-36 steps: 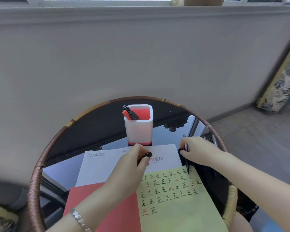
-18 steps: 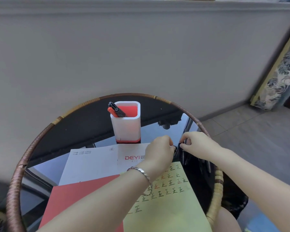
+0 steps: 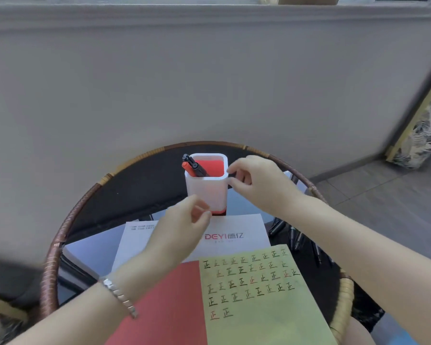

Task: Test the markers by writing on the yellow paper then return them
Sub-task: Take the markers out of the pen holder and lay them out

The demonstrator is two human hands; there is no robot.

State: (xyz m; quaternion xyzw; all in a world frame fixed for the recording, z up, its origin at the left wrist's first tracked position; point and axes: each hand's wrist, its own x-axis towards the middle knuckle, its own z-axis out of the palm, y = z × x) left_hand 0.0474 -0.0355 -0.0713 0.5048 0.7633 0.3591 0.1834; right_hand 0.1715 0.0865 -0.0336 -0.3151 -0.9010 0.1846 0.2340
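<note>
The yellow paper [image 3: 264,305] lies at the front right of the round table, covered with several rows of written characters. A white marker holder [image 3: 208,192] with a red inside stands at the back, with two black markers and one orange marker [image 3: 193,166] leaning in its left corner. My right hand [image 3: 259,183] hovers at the holder's right rim, finger and thumb pinched on a black marker; only a dark tip shows. My left hand [image 3: 184,230] hangs in front of the holder's base, fingers loosely apart and holding nothing.
A white printed sheet [image 3: 237,232] and a red sheet [image 3: 169,307] lie under and beside the yellow paper. Several loose black markers [image 3: 297,239] rest on the dark glass at the right. The table has a woven rim [image 3: 60,235]. A grey wall stands close behind.
My hands were together at the paper's top right corner around the black marker. The right hand has risen to the holder's rim, and the left has drawn back to the holder's base.
</note>
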